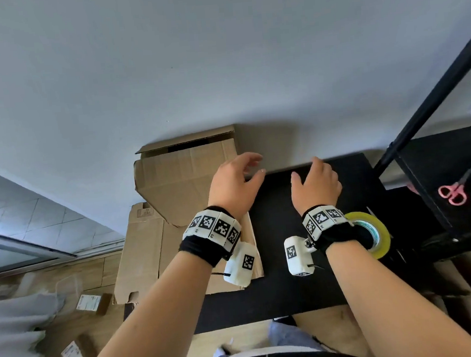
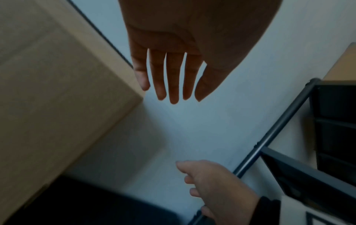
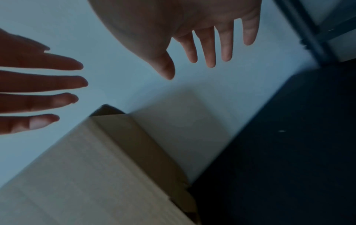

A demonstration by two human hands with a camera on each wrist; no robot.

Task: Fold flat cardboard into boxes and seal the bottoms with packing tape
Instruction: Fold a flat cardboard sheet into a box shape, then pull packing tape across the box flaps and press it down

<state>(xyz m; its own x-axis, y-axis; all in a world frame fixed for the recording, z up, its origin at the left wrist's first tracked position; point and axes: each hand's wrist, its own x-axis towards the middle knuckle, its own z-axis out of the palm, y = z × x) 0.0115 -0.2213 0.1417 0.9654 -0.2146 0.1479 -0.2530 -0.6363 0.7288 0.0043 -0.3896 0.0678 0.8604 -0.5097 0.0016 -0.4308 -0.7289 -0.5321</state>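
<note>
Both hands, left [image 1: 233, 182] and right [image 1: 315, 184], hover empty with loose fingers over the black desk [image 1: 293, 286]. One folded box [image 1: 185, 176] stands at the far left against the wall, flat cardboard [image 1: 141, 250] lies nearer left, and the tape roll [image 1: 375, 233] sits by the right wrist. More boxes probably remain to fold and tape.

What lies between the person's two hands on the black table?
Nothing: between the left hand and right hand, only bare black table shows in the head view.
</note>
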